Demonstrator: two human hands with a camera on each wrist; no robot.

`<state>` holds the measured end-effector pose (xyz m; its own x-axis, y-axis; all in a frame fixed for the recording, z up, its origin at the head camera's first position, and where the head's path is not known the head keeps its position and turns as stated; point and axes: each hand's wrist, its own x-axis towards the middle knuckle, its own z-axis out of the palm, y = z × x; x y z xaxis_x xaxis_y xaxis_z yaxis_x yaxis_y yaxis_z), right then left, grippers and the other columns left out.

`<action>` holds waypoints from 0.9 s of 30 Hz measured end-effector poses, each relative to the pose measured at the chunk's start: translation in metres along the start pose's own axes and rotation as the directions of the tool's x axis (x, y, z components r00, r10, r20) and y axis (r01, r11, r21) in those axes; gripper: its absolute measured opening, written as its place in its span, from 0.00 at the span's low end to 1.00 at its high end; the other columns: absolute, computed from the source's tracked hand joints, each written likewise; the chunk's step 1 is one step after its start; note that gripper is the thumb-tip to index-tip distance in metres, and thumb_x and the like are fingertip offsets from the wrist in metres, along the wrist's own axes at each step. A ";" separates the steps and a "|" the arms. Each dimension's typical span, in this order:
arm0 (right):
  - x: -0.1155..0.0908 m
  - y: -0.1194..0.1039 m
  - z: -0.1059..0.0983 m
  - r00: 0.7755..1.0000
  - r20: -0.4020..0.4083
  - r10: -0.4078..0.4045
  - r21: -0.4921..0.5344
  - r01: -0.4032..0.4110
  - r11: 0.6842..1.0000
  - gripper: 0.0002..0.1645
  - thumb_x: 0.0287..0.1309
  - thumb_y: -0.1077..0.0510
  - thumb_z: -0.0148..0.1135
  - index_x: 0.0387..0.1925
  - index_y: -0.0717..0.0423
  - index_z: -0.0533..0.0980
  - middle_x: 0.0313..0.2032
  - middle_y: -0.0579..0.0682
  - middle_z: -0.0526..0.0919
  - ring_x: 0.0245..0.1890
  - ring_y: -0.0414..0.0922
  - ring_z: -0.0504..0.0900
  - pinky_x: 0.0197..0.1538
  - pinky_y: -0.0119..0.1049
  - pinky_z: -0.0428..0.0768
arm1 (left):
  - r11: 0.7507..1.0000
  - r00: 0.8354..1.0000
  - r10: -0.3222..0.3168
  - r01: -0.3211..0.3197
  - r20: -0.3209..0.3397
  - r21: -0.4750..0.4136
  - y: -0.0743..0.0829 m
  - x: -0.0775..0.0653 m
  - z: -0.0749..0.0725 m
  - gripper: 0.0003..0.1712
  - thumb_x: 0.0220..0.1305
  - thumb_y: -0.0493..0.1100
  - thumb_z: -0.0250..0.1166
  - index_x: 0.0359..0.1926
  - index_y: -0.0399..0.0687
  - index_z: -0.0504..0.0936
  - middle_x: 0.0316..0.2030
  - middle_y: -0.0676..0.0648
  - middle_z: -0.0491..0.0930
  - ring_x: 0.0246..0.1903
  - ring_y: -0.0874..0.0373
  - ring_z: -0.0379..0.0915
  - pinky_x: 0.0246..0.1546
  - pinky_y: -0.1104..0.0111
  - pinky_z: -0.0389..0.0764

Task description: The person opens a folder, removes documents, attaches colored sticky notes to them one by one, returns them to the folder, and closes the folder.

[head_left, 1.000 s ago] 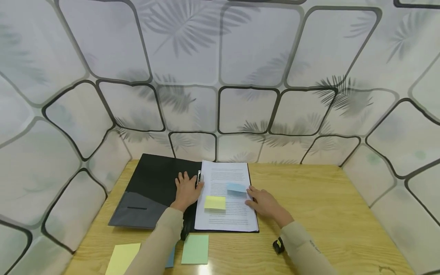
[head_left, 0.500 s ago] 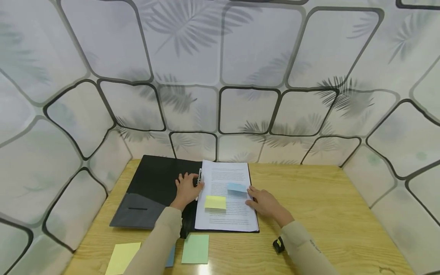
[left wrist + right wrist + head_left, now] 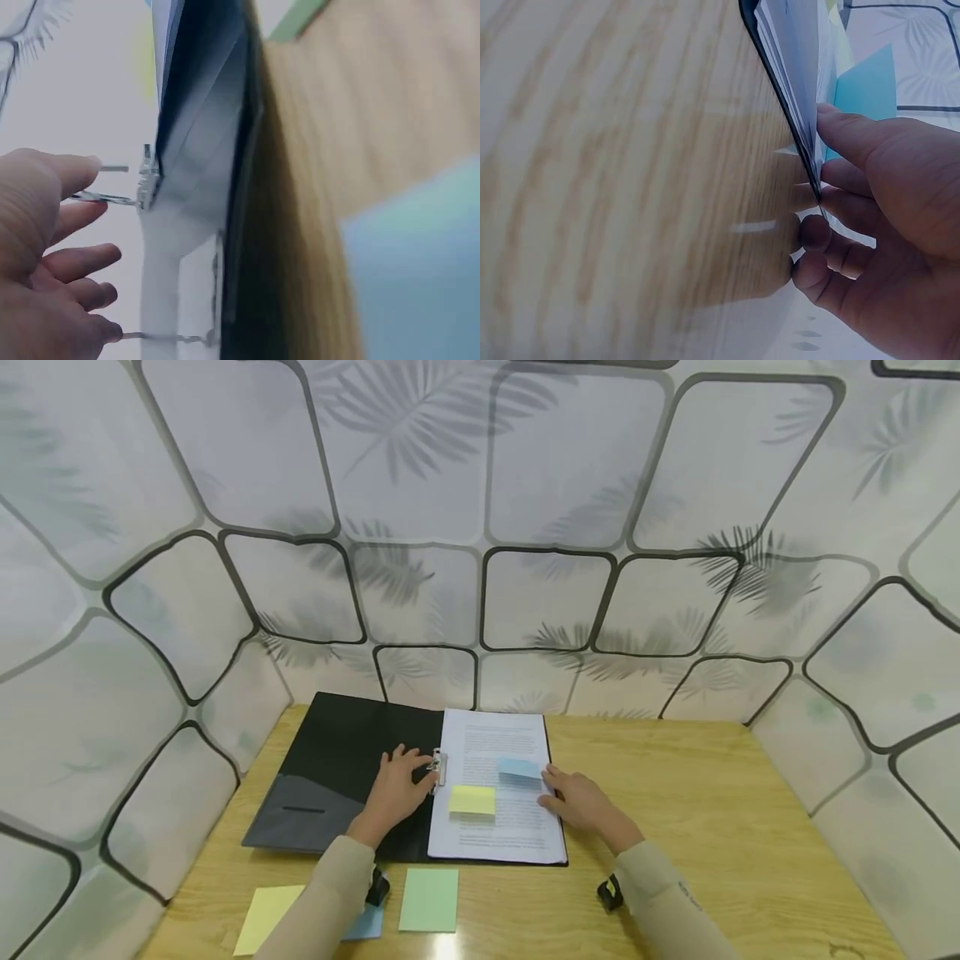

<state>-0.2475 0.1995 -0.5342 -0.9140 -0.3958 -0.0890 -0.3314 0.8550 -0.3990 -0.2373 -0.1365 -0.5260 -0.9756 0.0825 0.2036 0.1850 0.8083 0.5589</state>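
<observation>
A black folder [image 3: 375, 727] lies open on the table, with a stack of printed sheets [image 3: 487, 735] on its right side. My left hand [image 3: 393, 789] is at the metal clip [image 3: 438, 770] by the sheets' left edge. In the left wrist view, its thumb and index finger pinch the clip's thin metal lever [image 3: 101, 198]; the other fingers are loosely bent. My right hand [image 3: 588, 806] rests at the sheets' right edge, fingers relaxed. A blue sticky note [image 3: 519, 768] is beside its fingertips, and a yellow sticky note [image 3: 472, 799] sits lower on the top page.
Near the front edge of the wooden table [image 3: 675, 793] lie a yellow sheet [image 3: 266, 914], a partly covered blue one [image 3: 365, 925] and a green one [image 3: 429, 900]. A grey pocket [image 3: 307, 810] covers the folder's lower left. Patterned fabric walls [image 3: 420, 593] enclose the table.
My left hand has moved slightly down and left; its fingers went from spread flat beside the clip to pinching it. More of the clip shows. The right hand has stayed put.
</observation>
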 end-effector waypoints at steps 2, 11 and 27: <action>0.001 0.001 0.000 1.000 -0.002 -0.002 -0.002 0.002 1.000 0.36 0.76 0.50 0.62 0.75 0.66 0.68 0.77 0.63 0.66 0.74 0.66 0.70 0.74 0.60 0.70 | 0.998 0.999 0.038 -0.038 0.005 0.054 0.002 -0.006 -0.005 0.23 0.71 0.46 0.70 0.61 0.38 0.86 0.66 0.30 0.78 0.75 0.27 0.61 0.75 0.30 0.56; 0.000 0.001 -0.001 1.000 0.004 -0.004 0.008 0.004 1.000 0.36 0.76 0.51 0.62 0.74 0.67 0.68 0.77 0.63 0.66 0.74 0.66 0.69 0.74 0.60 0.70 | 0.982 0.993 0.117 -0.116 0.002 0.151 0.007 -0.019 -0.012 0.22 0.72 0.44 0.70 0.64 0.43 0.85 0.66 0.32 0.80 0.74 0.31 0.65 0.73 0.28 0.58; 0.001 0.001 -0.004 1.000 0.001 -0.030 -0.013 0.030 0.999 0.35 0.77 0.54 0.61 0.75 0.70 0.66 0.77 0.70 0.64 0.74 0.67 0.69 0.74 0.60 0.70 | 0.974 0.990 0.102 -0.118 0.094 0.193 0.013 -0.019 -0.016 0.20 0.74 0.44 0.68 0.63 0.44 0.85 0.65 0.33 0.80 0.73 0.32 0.68 0.70 0.28 0.63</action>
<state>-0.2499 0.2011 -0.5315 -0.9036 -0.4212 -0.0777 -0.3613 0.8471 -0.3897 -0.2148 -0.1372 -0.5098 -0.9585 0.2188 0.1829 0.2729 0.8899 0.3656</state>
